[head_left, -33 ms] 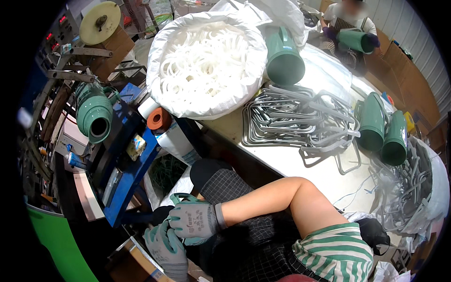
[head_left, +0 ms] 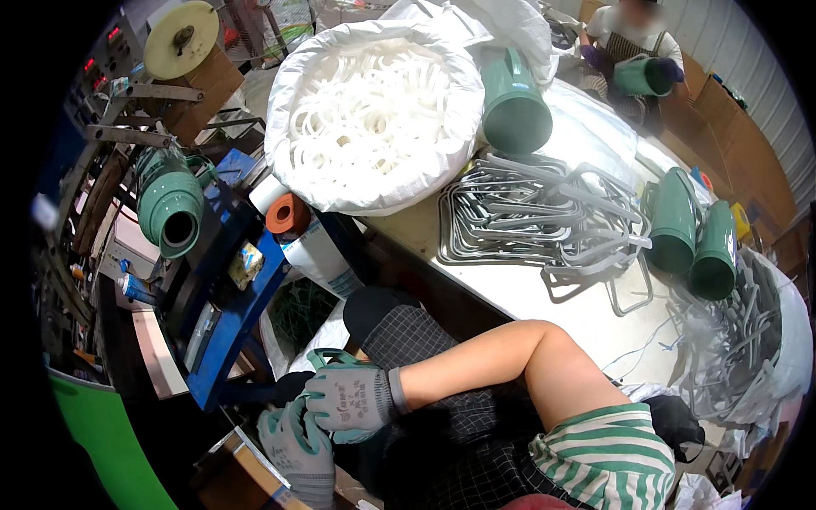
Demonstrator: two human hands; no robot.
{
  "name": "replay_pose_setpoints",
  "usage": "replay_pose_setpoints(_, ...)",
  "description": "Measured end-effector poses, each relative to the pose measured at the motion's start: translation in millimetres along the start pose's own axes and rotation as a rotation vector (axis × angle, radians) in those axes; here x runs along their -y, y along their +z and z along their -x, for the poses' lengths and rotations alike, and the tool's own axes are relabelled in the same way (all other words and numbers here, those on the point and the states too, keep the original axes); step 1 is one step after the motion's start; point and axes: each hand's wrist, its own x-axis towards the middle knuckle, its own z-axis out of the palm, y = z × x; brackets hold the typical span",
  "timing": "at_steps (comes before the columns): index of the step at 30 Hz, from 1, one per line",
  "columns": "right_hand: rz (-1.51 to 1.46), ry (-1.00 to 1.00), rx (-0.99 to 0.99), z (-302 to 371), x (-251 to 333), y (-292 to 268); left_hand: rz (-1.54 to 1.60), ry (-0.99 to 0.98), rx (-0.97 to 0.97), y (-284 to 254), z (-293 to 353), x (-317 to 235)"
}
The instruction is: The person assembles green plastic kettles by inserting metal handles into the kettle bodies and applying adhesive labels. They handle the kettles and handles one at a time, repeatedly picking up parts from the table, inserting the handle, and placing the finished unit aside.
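My right hand (head_left: 347,403), in a grey glove with teal-coated fingers, is at the lower left, above my lap. Its fingers are curled. Just below and left of it, touching or nearly so, my left hand (head_left: 296,450) wears a matching glove, with its fingers bent too. Both hands look closed, but whatever is between them is hidden by the gloves. Close by, under the blue machine frame (head_left: 223,340), an open white sack (head_left: 334,325) has dark green pieces inside.
A white-lined tub of white rings (head_left: 374,200) stands beyond. On the white table (head_left: 527,302) lie bent grey metal handles (head_left: 510,212) and green cylinders (head_left: 517,119). Nested green cylinders (head_left: 170,204) are at the machine, left. A co-worker (head_left: 633,42) holds another green cylinder, far right.
My left hand has shifted very slightly to the left. The co-worker's green cylinder has turned a little. My right hand stays nearly in place.
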Motion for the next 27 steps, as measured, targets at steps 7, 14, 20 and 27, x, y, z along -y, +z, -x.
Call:
replay_pose_setpoints(7,0.029,0.047,0.045,3.9,0.2,-5.8,-0.302,0.323,0.073,-23.5,-41.8,-13.0)
replay_pose_setpoints(14,0.013,0.047,-0.031,4.1,3.7,3.3,-0.172,0.296,0.101,-20.1,-40.9,-6.4)
replay_pose_setpoints(20,-0.567,0.314,-0.336,34.9,-41.9,-51.9,0.254,0.206,0.175,-10.0,-49.3,17.5)
replay_pose_setpoints(27,-0.568,1.299,-0.189,91.3,-228.2,50.6,0.988,-0.144,0.067,20.4,-31.5,59.6)
